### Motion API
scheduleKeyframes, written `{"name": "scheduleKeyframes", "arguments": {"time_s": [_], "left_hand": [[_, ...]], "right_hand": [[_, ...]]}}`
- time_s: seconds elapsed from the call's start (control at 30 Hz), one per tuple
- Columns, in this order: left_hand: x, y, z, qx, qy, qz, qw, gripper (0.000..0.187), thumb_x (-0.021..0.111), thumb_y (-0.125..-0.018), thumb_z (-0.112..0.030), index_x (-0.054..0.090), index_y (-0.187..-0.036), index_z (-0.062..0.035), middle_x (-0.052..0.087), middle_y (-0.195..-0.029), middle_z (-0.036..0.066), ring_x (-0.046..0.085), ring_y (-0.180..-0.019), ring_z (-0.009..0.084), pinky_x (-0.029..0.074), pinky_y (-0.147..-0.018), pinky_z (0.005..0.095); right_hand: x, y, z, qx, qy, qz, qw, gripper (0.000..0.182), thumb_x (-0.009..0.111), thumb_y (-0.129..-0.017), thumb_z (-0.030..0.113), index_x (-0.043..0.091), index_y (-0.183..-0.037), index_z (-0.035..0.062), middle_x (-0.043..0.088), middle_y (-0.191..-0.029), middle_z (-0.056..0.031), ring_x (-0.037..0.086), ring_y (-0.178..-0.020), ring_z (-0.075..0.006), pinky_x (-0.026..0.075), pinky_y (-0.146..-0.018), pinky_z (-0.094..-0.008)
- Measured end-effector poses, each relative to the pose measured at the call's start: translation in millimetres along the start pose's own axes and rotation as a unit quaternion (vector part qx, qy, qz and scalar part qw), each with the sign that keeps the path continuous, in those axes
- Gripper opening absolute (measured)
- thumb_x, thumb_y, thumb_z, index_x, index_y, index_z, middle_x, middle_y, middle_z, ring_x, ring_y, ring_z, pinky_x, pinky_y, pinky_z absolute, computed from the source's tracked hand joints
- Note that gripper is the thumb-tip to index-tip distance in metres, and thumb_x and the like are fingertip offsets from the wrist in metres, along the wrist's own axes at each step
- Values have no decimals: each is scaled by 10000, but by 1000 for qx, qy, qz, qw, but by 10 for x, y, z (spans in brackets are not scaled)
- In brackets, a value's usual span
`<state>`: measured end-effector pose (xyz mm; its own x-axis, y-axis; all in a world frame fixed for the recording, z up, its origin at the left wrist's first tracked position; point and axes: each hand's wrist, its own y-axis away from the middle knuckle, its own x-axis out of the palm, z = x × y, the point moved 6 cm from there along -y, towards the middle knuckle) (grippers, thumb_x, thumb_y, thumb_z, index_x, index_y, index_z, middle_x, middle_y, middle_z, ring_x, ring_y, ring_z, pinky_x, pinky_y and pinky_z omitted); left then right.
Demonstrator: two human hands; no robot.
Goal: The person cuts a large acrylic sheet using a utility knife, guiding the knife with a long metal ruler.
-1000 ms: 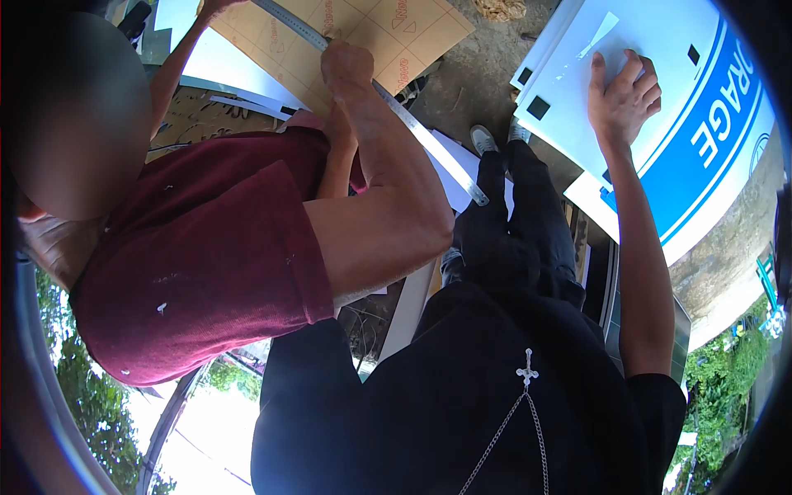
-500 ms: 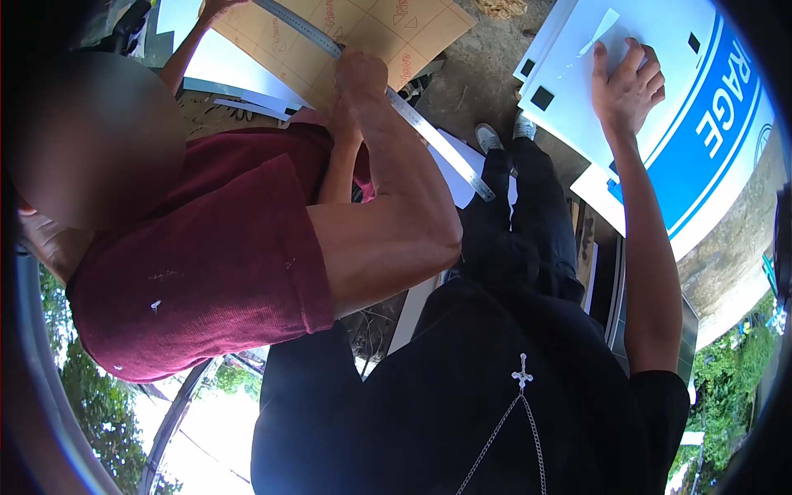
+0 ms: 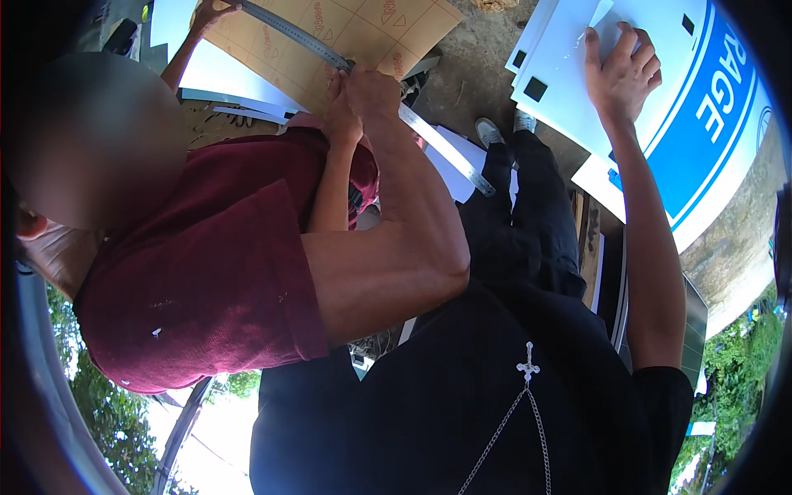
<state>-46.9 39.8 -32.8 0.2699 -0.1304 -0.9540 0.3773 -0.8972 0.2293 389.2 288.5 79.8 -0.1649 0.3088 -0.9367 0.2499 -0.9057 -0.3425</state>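
Note:
My right hand [image 3: 620, 78] rests on a white sign panel [image 3: 569, 107] with a blue band and white lettering. Its fingers are spread and slightly bent, with nothing in them. My left forearm passes behind a co-worker's bent arm. My left hand [image 3: 341, 117] is at the near edge of a brown paper-faced board [image 3: 330, 33] printed with red lines, and it looks closed on that edge. Part of it is hidden by the co-worker's fist [image 3: 375, 92], which is pressed at a steel ruler [image 3: 293, 31] lying over the board. The co-worker's other hand [image 3: 216, 15] is at the ruler's far end.
The co-worker in a maroon shirt [image 3: 198, 272] leans in closely from the left. White sheets [image 3: 219, 70] lie beneath the board. My shoes [image 3: 488, 132] stand on bare ground between the board and the sign panels. A curved pale stone surface [image 3: 726, 256] borders the right side.
The co-worker's fist has shifted slightly right and down along the ruler, showing more of my left hand. My right hand stays on the panel. The whole view has moved a little.

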Motion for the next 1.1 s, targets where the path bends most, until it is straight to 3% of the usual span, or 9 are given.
{"name": "scheduleKeyframes", "arguments": {"time_s": [0.73, 1.1], "left_hand": [[-175, 83, -144, 4, 37, -30, 999, 685, 791, -720, -345, 534, -1245, 12, 477, -1380, 125, 466, -1292, 241, 397, -1075, 333], [-231, 74, -201, 9, 48, -42, 998, 876, 833, -685, -388, 459, -1342, 56, 397, -1478, 150, 407, -1365, 268, 376, -1109, 348]], "right_hand": [[-3, -13, 11, 7, 2, -7, 1000, 606, 510, -924, 605, 514, -1307, 136, 481, -1307, -167, 475, -1184, -360, 358, -985, -565], [6, -4, 11, 7, 4, 10, 1000, 624, 483, -935, 611, 452, -1339, 137, 449, -1333, -177, 446, -1208, -373, 348, -989, -570]]}}
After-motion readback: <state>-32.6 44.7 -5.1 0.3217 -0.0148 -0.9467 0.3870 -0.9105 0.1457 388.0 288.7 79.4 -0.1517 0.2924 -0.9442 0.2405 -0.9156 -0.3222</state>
